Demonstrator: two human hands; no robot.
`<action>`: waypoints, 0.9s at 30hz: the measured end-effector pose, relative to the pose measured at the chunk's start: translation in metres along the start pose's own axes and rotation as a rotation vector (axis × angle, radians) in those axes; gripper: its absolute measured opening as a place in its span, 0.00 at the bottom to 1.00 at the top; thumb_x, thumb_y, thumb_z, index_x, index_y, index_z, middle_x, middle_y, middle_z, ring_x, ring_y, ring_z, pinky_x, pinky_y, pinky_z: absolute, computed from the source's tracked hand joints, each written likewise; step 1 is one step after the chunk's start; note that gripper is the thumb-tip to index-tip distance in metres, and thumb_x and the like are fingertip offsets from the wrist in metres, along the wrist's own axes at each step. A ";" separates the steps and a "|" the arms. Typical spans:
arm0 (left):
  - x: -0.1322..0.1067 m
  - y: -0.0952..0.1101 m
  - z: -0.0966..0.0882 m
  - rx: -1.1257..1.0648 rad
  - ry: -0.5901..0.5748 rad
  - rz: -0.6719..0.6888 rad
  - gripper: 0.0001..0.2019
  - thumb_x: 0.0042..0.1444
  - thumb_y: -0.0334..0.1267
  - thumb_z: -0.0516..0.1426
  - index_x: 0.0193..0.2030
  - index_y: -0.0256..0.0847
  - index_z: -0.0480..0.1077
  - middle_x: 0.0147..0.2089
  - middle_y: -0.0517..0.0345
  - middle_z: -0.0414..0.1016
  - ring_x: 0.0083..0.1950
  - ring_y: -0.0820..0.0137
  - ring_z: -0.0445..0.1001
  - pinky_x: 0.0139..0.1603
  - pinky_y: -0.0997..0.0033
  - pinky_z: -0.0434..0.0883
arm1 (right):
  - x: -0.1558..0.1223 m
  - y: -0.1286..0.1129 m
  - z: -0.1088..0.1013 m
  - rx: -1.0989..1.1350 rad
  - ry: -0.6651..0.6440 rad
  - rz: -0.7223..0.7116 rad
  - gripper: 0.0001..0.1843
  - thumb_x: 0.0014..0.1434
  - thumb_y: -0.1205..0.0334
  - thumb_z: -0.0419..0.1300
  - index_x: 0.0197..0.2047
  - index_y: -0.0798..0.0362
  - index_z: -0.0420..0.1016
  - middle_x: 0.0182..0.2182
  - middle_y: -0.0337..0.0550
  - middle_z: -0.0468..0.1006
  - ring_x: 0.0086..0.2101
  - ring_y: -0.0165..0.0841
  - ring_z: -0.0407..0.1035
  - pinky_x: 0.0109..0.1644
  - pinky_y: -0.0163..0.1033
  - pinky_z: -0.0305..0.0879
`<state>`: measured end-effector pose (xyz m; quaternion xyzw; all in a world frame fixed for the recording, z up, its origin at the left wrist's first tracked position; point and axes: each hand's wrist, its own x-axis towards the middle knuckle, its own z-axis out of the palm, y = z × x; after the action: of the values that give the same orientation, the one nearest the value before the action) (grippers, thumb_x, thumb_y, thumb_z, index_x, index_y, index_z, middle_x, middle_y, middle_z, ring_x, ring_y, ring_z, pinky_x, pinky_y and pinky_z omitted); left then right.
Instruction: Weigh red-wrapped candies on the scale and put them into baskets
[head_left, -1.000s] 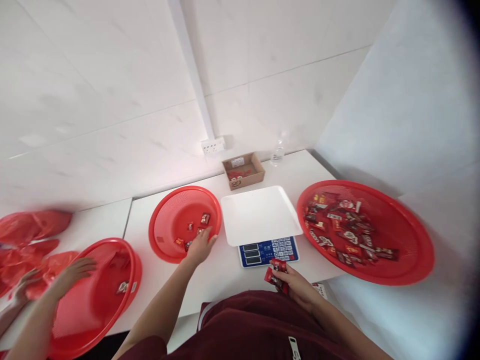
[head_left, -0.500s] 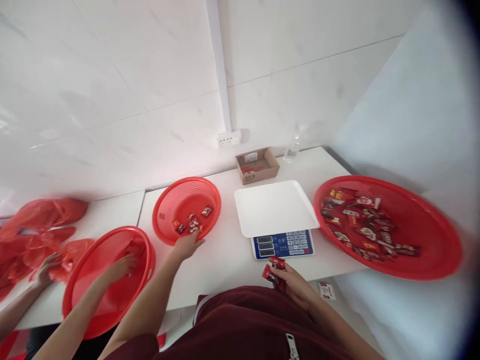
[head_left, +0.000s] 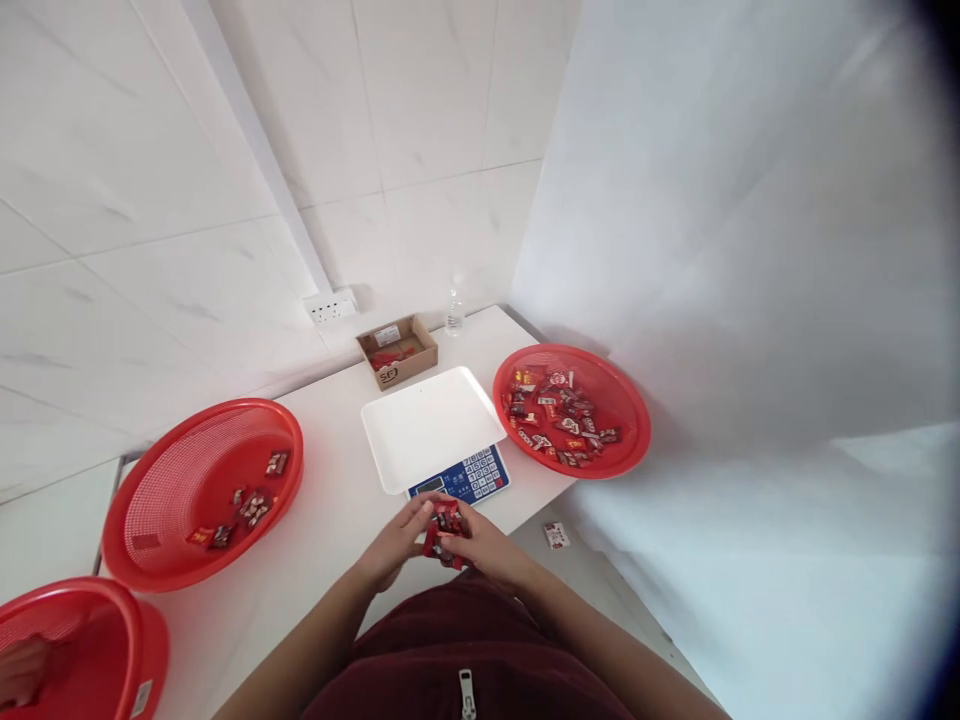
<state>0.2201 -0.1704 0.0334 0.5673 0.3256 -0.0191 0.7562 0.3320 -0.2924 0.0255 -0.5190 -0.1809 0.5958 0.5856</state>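
Observation:
Several red wrapped candies (head_left: 448, 520) are gathered in front of my body, just below the scale's keypad. My right hand (head_left: 491, 552) is closed round them from the right. From the left, my left hand (head_left: 394, 545) grips the same bunch with thumb and fingers. Behind them stands a digital scale with a blue keypad panel (head_left: 457, 482) and a bare white weighing tray (head_left: 431, 425). To the right, a red basket (head_left: 634, 440) holds many wrapped candies. A second red basket (head_left: 172, 450) at the left has a few candies on its bottom.
A small cardboard box (head_left: 409, 370) with red pieces inside and a clear plastic bottle (head_left: 454, 312) stand near the wall. At the lower left, another person's hand (head_left: 22, 670) is inside a third red basket (head_left: 131, 640). A small printed packet (head_left: 556, 536) lies below table height.
My left hand has left the left basket and come to the candies in my right hand. The view has turned right, so the red plastic bags are out of sight.

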 end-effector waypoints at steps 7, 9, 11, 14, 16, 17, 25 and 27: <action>0.025 0.010 0.042 -0.443 -0.008 -0.167 0.14 0.54 0.49 0.57 0.40 0.41 0.67 0.36 0.57 0.75 0.29 0.72 0.72 0.31 0.70 0.70 | -0.002 -0.024 -0.028 -0.031 0.058 0.076 0.49 0.44 0.60 0.65 0.65 0.46 0.44 0.48 0.45 0.70 0.36 0.31 0.68 0.40 0.41 0.67; 0.033 0.009 0.042 -0.584 0.023 -0.189 0.13 0.57 0.48 0.54 0.39 0.40 0.68 0.35 0.56 0.76 0.30 0.71 0.74 0.33 0.70 0.70 | 0.000 -0.031 -0.036 0.006 0.075 0.096 0.49 0.44 0.61 0.64 0.65 0.45 0.44 0.50 0.46 0.68 0.37 0.31 0.69 0.40 0.42 0.68; 0.040 0.009 0.044 -0.712 0.037 -0.216 0.14 0.60 0.46 0.50 0.37 0.38 0.69 0.33 0.54 0.76 0.31 0.71 0.74 0.33 0.70 0.71 | 0.002 -0.040 -0.043 -0.013 0.040 0.100 0.43 0.47 0.62 0.62 0.64 0.45 0.49 0.49 0.44 0.70 0.38 0.31 0.69 0.42 0.42 0.68; 0.049 0.015 0.051 -0.869 0.084 -0.267 0.14 0.61 0.44 0.49 0.32 0.37 0.70 0.29 0.55 0.76 0.27 0.71 0.74 0.30 0.72 0.71 | 0.001 -0.051 -0.049 -0.102 -0.132 0.058 0.33 0.51 0.62 0.58 0.61 0.43 0.58 0.45 0.40 0.72 0.41 0.32 0.69 0.43 0.41 0.68; 0.052 0.021 0.057 -0.947 0.135 -0.275 0.14 0.61 0.41 0.50 0.30 0.37 0.70 0.26 0.57 0.75 0.25 0.72 0.74 0.27 0.72 0.71 | 0.000 -0.060 -0.052 -0.180 -0.254 0.002 0.30 0.52 0.63 0.56 0.59 0.42 0.61 0.47 0.39 0.73 0.43 0.33 0.68 0.42 0.40 0.68; 0.052 0.025 0.060 -0.977 0.163 -0.266 0.14 0.61 0.40 0.50 0.30 0.36 0.70 0.25 0.57 0.75 0.25 0.71 0.74 0.26 0.73 0.71 | 0.000 -0.064 -0.055 -0.217 -0.296 -0.026 0.29 0.52 0.64 0.56 0.59 0.43 0.62 0.47 0.40 0.73 0.43 0.33 0.68 0.42 0.40 0.68; 0.055 0.048 0.070 -1.164 0.093 -0.349 0.16 0.62 0.43 0.50 0.32 0.36 0.73 0.28 0.54 0.76 0.30 0.70 0.77 0.28 0.72 0.74 | 0.041 -0.107 -0.172 -0.404 0.220 -0.212 0.20 0.57 0.57 0.53 0.53 0.51 0.68 0.48 0.48 0.73 0.45 0.35 0.69 0.47 0.42 0.67; 0.058 0.050 0.072 -1.155 0.078 -0.322 0.14 0.61 0.42 0.51 0.33 0.36 0.74 0.29 0.53 0.76 0.30 0.70 0.76 0.28 0.72 0.74 | 0.056 -0.115 -0.224 -0.753 0.506 -0.152 0.22 0.56 0.58 0.53 0.55 0.51 0.66 0.52 0.47 0.71 0.50 0.34 0.66 0.53 0.40 0.63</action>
<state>0.3197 -0.1959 0.0567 0.0086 0.3925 0.0675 0.9172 0.5895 -0.3021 0.0084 -0.8100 -0.2737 0.2984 0.4241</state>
